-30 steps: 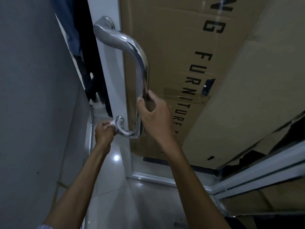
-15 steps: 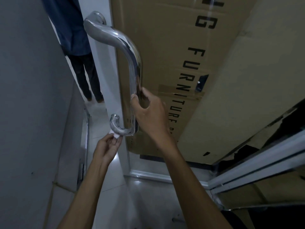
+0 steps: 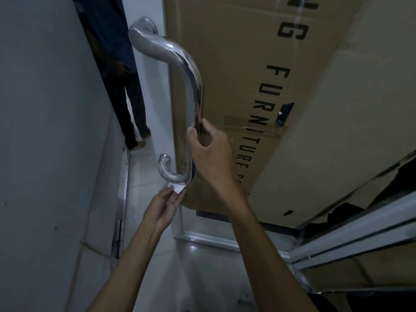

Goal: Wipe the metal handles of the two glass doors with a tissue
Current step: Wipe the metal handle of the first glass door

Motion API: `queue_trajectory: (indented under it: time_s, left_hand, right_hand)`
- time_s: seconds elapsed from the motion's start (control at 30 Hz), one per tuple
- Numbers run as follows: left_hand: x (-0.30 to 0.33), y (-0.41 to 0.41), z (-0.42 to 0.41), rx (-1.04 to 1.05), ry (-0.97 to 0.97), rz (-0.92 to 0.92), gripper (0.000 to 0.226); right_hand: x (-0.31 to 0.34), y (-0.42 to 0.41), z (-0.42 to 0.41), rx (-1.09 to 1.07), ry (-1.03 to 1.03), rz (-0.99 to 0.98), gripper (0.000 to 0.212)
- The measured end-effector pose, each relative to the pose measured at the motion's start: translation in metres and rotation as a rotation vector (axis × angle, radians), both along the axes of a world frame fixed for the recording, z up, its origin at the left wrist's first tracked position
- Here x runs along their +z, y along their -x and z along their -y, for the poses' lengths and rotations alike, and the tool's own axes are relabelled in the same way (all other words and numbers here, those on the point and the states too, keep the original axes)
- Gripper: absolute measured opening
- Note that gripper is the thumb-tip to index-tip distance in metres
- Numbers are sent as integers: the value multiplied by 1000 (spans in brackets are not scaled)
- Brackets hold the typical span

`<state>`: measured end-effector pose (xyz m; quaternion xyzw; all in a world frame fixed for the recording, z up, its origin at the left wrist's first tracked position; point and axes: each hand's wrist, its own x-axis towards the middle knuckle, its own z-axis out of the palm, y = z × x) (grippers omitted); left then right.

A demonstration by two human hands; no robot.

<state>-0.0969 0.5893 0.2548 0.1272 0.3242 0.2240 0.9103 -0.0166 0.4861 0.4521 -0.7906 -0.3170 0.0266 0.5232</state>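
Observation:
A shiny chrome D-shaped handle is mounted on the edge of a glass door, running from a top mount down to a curved lower end. My right hand grips the handle's lower straight part. My left hand pinches a small white tissue just under the lower curve, touching its underside. Only this one handle is in view.
A large cardboard box printed "FURNITURE" shows behind the glass. A grey wall stands close on the left. A person in dark trousers stands in the gap beyond the door. A metal door frame lies at lower right; glossy tiles below.
My left hand with the tissue has slid from the handle's lower mount down to the underside of the curve. The door has swung slightly, showing more of the person behind.

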Motion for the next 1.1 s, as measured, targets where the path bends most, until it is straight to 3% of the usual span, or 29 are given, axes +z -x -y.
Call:
queue_trajectory:
  time_s: [0.13,0.2,0.3,0.4,0.5,0.6,0.73,0.8,0.9,0.93,1.03,1.1]
  left_hand:
    - [1,-4,-9,153,64,0,23]
    - [1,-7,-2,115,95,-1,27]
    - [-1,-4,6,73,129,19,41]
    - [0,-6,-6,193,173,32,47]
    - [-2,-9,1,185,170,51,37]
    - [1,-6,15,88,171,123,42]
    - [-3,-13,5,178,173,72,21]
    - [-5,-18,7,171,189,49,21]
    - [-5,-14,16,140,190,122,72]
    - [-4,-13,15,142,176,125,72]
    - [-3,-15,9,160,110,47,26]
    - [-5,-14,9,138,139,45,24]
  right_hand:
    - [0,-4,3,12,-6,21,33]
    - [2,-4,6,29,-38,22,25]
    - [4,-1,7,19,-43,13,24]
    - [6,-1,8,48,-23,15,23]
    - [7,0,9,44,-33,26,23]
    - [7,1,10,37,-39,8,25]
    - [10,1,11,57,-33,-10,26]
    - [11,1,13,58,-36,-15,28]
    - [10,0,14,70,-51,6,29]
    - [6,-3,13,77,-43,14,28]
    - [-10,-10,12,107,-9,-21,41]
    - [-21,-11,18,105,-3,-102,58]
